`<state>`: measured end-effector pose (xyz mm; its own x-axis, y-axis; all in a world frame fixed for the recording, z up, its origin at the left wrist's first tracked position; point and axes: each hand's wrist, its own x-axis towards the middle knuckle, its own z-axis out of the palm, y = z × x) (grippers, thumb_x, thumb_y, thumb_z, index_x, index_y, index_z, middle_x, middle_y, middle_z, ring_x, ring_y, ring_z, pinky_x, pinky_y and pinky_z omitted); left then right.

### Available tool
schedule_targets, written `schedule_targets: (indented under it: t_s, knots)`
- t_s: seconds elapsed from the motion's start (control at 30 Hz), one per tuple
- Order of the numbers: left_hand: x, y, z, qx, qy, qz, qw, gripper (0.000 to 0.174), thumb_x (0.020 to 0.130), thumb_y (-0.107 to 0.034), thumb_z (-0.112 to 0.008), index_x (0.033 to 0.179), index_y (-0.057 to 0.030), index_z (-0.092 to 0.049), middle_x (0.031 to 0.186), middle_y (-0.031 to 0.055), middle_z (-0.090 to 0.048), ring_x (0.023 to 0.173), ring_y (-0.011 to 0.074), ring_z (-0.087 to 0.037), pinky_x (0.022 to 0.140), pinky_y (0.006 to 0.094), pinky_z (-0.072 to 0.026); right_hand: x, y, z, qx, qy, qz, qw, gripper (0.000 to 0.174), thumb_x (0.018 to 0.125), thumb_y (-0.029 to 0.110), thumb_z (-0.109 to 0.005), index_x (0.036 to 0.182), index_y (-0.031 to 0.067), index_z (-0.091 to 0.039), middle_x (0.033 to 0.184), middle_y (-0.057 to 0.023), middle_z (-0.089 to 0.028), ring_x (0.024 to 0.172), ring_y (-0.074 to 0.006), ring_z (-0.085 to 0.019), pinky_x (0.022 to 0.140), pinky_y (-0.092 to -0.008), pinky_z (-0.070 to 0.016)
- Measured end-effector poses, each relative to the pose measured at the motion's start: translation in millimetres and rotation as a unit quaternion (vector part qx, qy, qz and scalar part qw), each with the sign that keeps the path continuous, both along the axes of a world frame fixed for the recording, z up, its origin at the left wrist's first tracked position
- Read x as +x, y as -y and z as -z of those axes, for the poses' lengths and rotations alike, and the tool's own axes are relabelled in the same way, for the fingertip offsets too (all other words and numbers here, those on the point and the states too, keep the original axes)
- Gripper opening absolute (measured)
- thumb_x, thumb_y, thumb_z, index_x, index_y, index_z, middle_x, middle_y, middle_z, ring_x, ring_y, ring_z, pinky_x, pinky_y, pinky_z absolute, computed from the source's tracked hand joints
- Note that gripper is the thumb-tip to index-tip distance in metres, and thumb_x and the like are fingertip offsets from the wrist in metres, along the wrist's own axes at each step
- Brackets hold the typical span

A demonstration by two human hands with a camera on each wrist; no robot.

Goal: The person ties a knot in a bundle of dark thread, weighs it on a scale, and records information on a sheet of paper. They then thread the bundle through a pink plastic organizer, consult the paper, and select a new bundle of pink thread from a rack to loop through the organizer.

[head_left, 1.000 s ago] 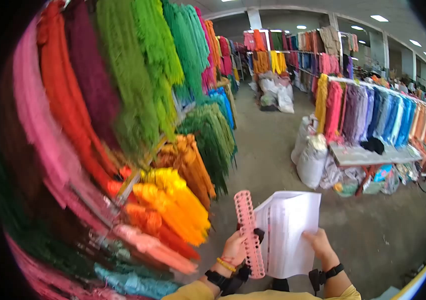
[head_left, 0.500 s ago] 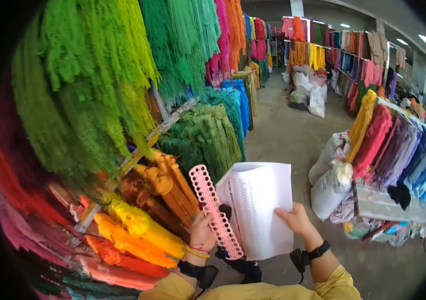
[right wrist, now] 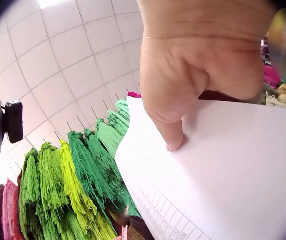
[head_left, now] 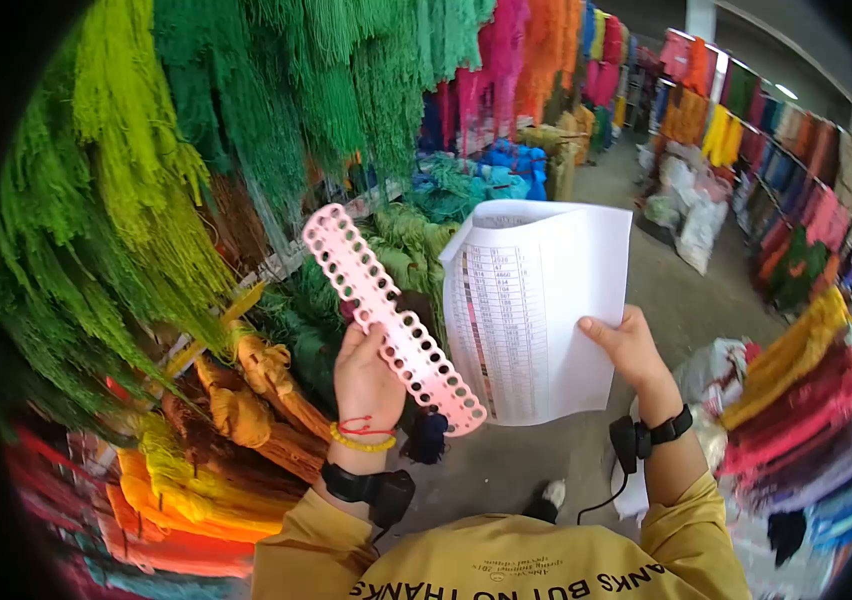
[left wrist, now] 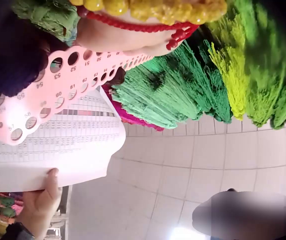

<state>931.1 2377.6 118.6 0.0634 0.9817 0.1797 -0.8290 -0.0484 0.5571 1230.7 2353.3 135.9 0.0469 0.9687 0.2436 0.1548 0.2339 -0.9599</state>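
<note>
My left hand (head_left: 370,378) grips a long pink strip (head_left: 391,318) edged with two rows of holes; in the left wrist view numbers show beside the holes of the strip (left wrist: 33,95). A dark bundle of thread (head_left: 427,437) hangs by the strip's lower end. The right hand (head_left: 626,350) pinches the right edge of white paper sheets (head_left: 546,310), thumb on top and fingers hidden behind. Printed table rows run down the left part of the paper. In the right wrist view the thumb of the right hand (right wrist: 183,75) lies on the sheet (right wrist: 233,165).
Green yarn hanks (head_left: 276,90) hang at the upper left, with orange and yellow hanks (head_left: 206,490) below. White sacks (head_left: 691,220) stand on the floor farther off. At the right hang yellow and red hanks (head_left: 796,400).
The view has swung left and closer to the hanging green yarn. Both hands, with the strip and paper, sit higher in the view. Their holds are unchanged.
</note>
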Motion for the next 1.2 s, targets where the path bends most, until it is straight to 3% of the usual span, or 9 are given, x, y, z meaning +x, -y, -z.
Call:
schedule_targets:
  t_s: [0.2, 0.37, 0.4, 0.57, 0.7, 1.0, 1.2]
  knots:
    - [69, -79, -24, 0.004, 0.074, -0.169, 0.983, 0.018, 0.089, -0.006, -0.044, 0.106, -0.0067, -0.049, 0.104, 0.0058, -0.056, 0.095, 0.0190, -0.055, 0.084, 0.0364, -0.0441, 54, -175, -22, 0.006, -0.056, -0.147, 0.988, 0.027, 0.081, 0.015, -0.064, 0.098, -0.0050, -0.061, 0.088, -0.0062, -0.062, 0.075, -0.0114, -0.057, 0.066, -0.0265, -0.0462]
    - [118, -158, -30, -0.016, 0.086, -0.292, 0.952, 0.016, 0.089, -0.005, -0.042, 0.102, -0.0075, -0.050, 0.091, 0.0025, -0.056, 0.081, 0.0162, -0.054, 0.074, 0.0342, -0.0450, 90, -320, -27, -0.061, -0.036, -0.174, 0.982, 0.028, 0.079, 0.013, -0.064, 0.099, -0.0068, -0.059, 0.088, -0.0082, -0.062, 0.075, -0.0143, -0.058, 0.066, -0.0281, -0.0463]
    - [127, -171, -35, -0.036, 0.087, -0.322, 0.942, 0.014, 0.088, -0.004, -0.041, 0.099, -0.0073, -0.050, 0.083, 0.0008, -0.054, 0.074, 0.0145, -0.051, 0.068, 0.0330, -0.0432, 93, -345, -24, -0.066, -0.033, -0.171, 0.983, 0.028, 0.079, 0.012, -0.064, 0.099, -0.0073, -0.059, 0.088, -0.0087, -0.062, 0.075, -0.0148, -0.058, 0.066, -0.0284, -0.0464]
    - [130, -235, -6, -0.065, 0.099, -0.380, 0.917, 0.016, 0.089, -0.005, -0.041, 0.101, -0.0079, -0.050, 0.085, 0.0018, -0.053, 0.075, 0.0167, -0.050, 0.072, 0.0366, -0.0421, 92, -427, -17, -0.081, 0.001, -0.178, 0.981, 0.028, 0.080, 0.010, -0.061, 0.101, -0.0074, -0.058, 0.090, -0.0096, -0.062, 0.075, -0.0168, -0.059, 0.067, -0.0299, -0.0469]
    - [127, -266, 10, -0.061, 0.074, -0.434, 0.896, 0.019, 0.090, -0.007, -0.039, 0.106, -0.0075, -0.049, 0.099, 0.0054, -0.054, 0.091, 0.0207, -0.053, 0.082, 0.0425, -0.0421, 95, -471, -3, -0.071, 0.004, -0.180, 0.981, 0.026, 0.079, 0.009, -0.060, 0.099, -0.0087, -0.059, 0.086, -0.0113, -0.063, 0.072, -0.0175, -0.060, 0.064, -0.0299, -0.0472]
    - [84, -297, 39, -0.140, 0.135, -0.487, 0.852, 0.014, 0.090, -0.007, -0.040, 0.093, -0.0003, -0.052, 0.092, 0.0059, -0.056, 0.080, 0.0198, -0.054, 0.072, 0.0375, -0.0440, 66, -537, -12, -0.094, 0.047, -0.221, 0.970, 0.026, 0.077, 0.008, -0.060, 0.096, -0.0089, -0.060, 0.082, -0.0117, -0.063, 0.067, -0.0179, -0.060, 0.059, -0.0324, -0.0475]
    - [94, -299, 43, -0.161, 0.088, -0.508, 0.842, 0.012, 0.088, -0.006, -0.043, 0.095, -0.0012, -0.051, 0.092, 0.0074, -0.055, 0.084, 0.0203, -0.054, 0.077, 0.0349, -0.0442, 49, -572, 7, -0.086, 0.176, -0.288, 0.938, 0.029, 0.074, 0.013, -0.062, 0.092, -0.0100, -0.060, 0.075, -0.0103, -0.062, 0.062, -0.0166, -0.057, 0.058, -0.0295, -0.0445]
